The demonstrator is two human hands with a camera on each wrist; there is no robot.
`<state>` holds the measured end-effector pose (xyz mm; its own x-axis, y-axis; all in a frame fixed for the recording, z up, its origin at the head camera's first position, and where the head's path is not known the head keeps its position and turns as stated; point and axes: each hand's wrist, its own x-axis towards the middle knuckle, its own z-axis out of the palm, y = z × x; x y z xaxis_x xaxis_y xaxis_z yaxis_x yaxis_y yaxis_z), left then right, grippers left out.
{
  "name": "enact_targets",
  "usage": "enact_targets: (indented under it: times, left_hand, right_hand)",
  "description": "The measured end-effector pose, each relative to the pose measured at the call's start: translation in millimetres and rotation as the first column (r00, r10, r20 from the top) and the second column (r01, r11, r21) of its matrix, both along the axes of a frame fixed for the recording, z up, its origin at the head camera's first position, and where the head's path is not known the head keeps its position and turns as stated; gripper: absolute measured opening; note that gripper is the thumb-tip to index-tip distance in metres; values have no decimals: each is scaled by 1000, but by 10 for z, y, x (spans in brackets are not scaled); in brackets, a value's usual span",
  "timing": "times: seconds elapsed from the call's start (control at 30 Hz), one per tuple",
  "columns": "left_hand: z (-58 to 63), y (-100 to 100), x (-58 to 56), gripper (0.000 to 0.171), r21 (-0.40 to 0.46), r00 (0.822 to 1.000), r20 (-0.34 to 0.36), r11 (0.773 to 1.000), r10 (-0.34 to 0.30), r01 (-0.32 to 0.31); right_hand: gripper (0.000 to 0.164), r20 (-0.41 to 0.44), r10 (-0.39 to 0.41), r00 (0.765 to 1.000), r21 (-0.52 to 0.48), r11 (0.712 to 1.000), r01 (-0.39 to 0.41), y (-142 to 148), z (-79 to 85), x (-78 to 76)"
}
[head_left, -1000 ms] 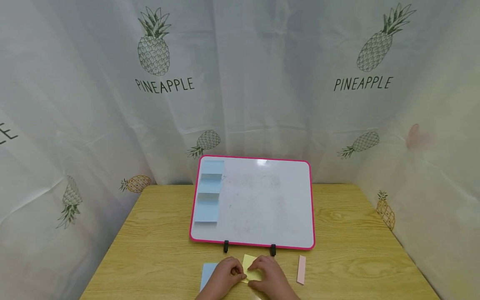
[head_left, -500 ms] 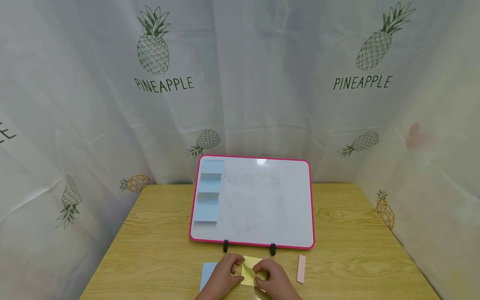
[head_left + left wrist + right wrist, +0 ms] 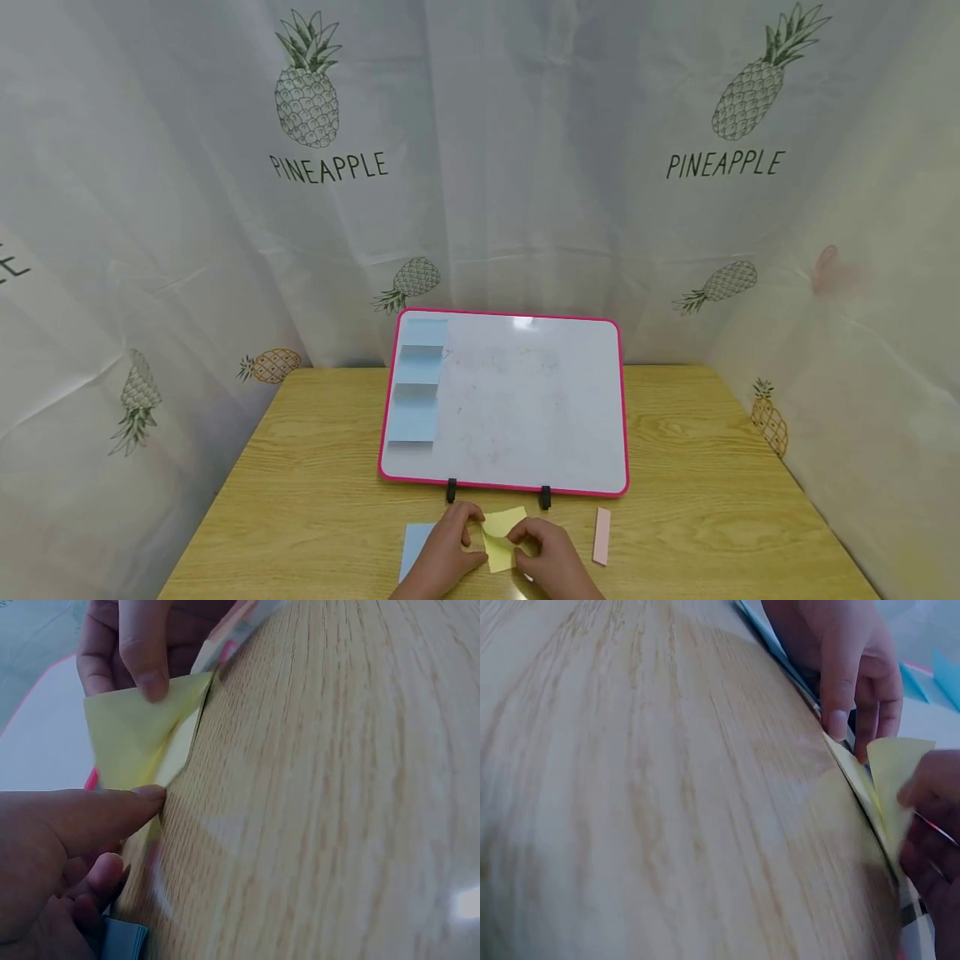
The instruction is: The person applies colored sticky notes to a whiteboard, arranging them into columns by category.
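Observation:
A yellow sticky note pad (image 3: 501, 560) lies on the table before the whiteboard, its top note (image 3: 504, 522) bent up and away from the sheets beneath. My left hand (image 3: 452, 546) holds the pad's left side, with the thumb (image 3: 142, 801) at the near corner. The lifted yellow note (image 3: 894, 769) is pinched by my right hand (image 3: 551, 557) and curls upward; the far side is still against the pad. Partly under my left forearm lies a blue sticky note pad (image 3: 414, 546). A pale pink strip (image 3: 602, 537) rests to the right of my right hand.
A pink-edged whiteboard (image 3: 532, 400) stands behind the hands on black feet (image 3: 545, 497). Several blue sticky notes (image 3: 415, 417) run down its left side. The wooden table (image 3: 690, 467) meets a pineapple-print curtain (image 3: 510, 208) at the back and sides.
The right hand has pulled the top yellow note further up from the pad. My left fingers have spread along the pad's left edge. The board and the blue notes stay put.

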<state>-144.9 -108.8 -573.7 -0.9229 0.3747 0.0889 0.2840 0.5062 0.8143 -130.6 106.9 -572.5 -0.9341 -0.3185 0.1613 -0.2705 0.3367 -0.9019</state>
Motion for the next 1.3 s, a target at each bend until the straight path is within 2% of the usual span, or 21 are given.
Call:
enact_targets:
  times: [0.3,0.5,0.63,0.8,0.97,1.07,1.2,1.3]
  left_hand:
    - [3,4,-9,40,10,999,-43,1000,6,-5]
    - [22,7,3,36,29,1000,3,1000,6,-6]
    - [35,13,9,37,40,999,43,999,11,-13]
    - [58,18,5,39,43,996,91,999,12,-16]
    - [37,20,15,44,31,998,63,999,11,-13]
    - [12,23,22,47,11,1000,24,1000,7,-7]
    - [-11,27,17,50,-16,1000,-29,1000,6,-6]
    - [-8,31,16,53,-28,1000,-22,1000,11,-12]
  right_hand:
    - [21,-5,-118,993,-52,992,118,-18,0,-6]
    - [22,-24,-206,978,-67,977,204,-19,-1,2]
    - [21,23,-187,982,-56,981,188,-6,5,-1]
    - [19,79,-66,995,-89,993,73,19,18,-13]
    - [15,75,24,997,-143,990,-14,25,22,-18]
    - [14,76,11,997,-142,990,-1,12,54,-15]
    - [16,60,-68,996,-114,991,75,-11,109,-13]
    - [18,44,-130,991,-113,984,134,-18,107,-30]
